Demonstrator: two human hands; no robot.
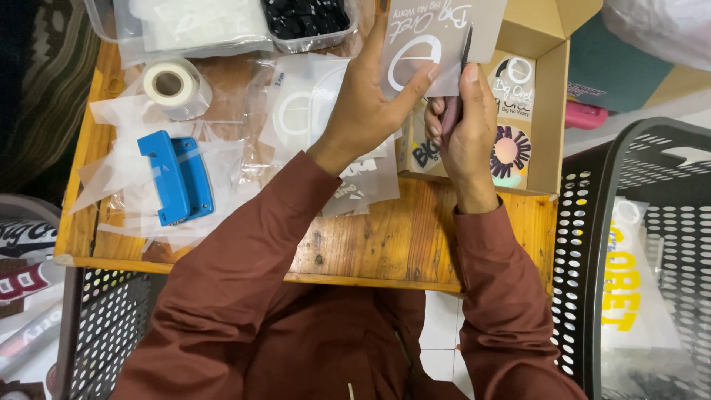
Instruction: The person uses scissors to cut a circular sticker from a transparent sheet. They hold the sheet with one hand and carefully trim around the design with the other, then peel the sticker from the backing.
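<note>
A grey transfer sheet (433, 37) with a white ring design is held up above the wooden table (385, 244), pinched along its lower edge by the left hand (366, 96); the thumb is pressed against the sheet's face and the fingers are spread behind it, apparently so that the film is kept flat and taut. The right hand (466, 126) is closed around a slim dark tool (465, 48), pointed upward, its tip laid against the sheet's right edge, an angle that suits picking at the film. Whether the tool is a blade or tweezers cannot be told.

Directly beneath, an open cardboard box (544, 111) of printed stickers is stood, close enough for finished pieces to be dropped in. More clear-sleeved transfers (311, 111) are fanned under the left wrist, within reach. Further left, a blue hole punch (176, 178) and a roll of white tape (170, 83) are laid apart from the work. A black perforated basket (644, 222) is stationed at the right, with bagged sheets inside.
</note>
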